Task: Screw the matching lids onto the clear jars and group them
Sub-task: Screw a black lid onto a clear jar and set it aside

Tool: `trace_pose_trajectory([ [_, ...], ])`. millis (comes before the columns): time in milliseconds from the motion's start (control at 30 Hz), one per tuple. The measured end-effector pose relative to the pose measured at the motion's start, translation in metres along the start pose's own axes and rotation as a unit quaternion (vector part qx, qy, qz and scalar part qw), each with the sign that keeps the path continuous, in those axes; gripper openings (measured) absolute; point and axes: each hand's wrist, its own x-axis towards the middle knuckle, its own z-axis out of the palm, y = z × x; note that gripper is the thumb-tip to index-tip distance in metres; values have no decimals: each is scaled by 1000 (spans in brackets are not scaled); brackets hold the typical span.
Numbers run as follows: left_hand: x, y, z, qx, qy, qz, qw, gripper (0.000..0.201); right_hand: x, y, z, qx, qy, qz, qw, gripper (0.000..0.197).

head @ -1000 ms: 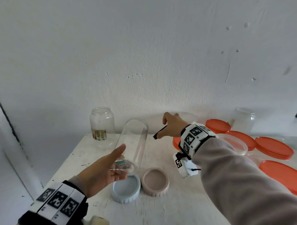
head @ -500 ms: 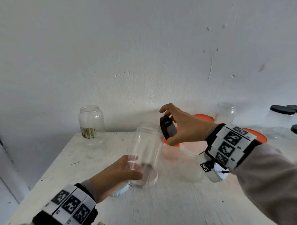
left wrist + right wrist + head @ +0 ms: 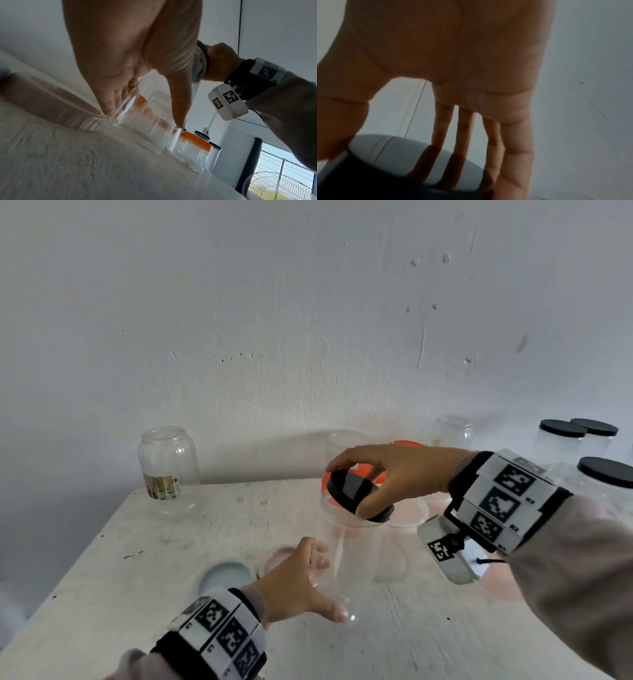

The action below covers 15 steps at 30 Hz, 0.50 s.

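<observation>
Left hand (image 3: 294,583) wraps thumb and fingers round the base of the tall clear jar (image 3: 352,559) standing upright on the white bench (image 3: 144,594). Right hand (image 3: 397,474) pinches the black lid (image 3: 356,491) (tilted), its lower edge at the jar's open mouth.

White pitted wall (image 3: 308,320) behind scuffed white table (image 3: 171,542); window (image 3: 283,159), perhaps barred.

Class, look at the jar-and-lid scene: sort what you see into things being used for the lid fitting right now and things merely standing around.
In use now:
- tall clear jar, held near its base by the left hand
- black lid, gripped by the right hand, tilted at the jar's mouth

Standing by:
- labelled jar
- pale blue lid
- pink lid
- black-lidded jars
</observation>
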Motion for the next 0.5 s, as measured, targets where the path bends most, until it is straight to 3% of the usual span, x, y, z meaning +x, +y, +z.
trace_pose_trajectory([
  [200,11,-1,6,45,-11,11,999,96,4,-1,6,-67,-43,-7,997,64],
  [333,12,4,3,59,18,24,998,96,9,-5,10,-101,-62,-11,993,65],
  [500,8,12,-4,47,25,58,997,111,12,-9,12,-132,-78,-11,988,67],
])
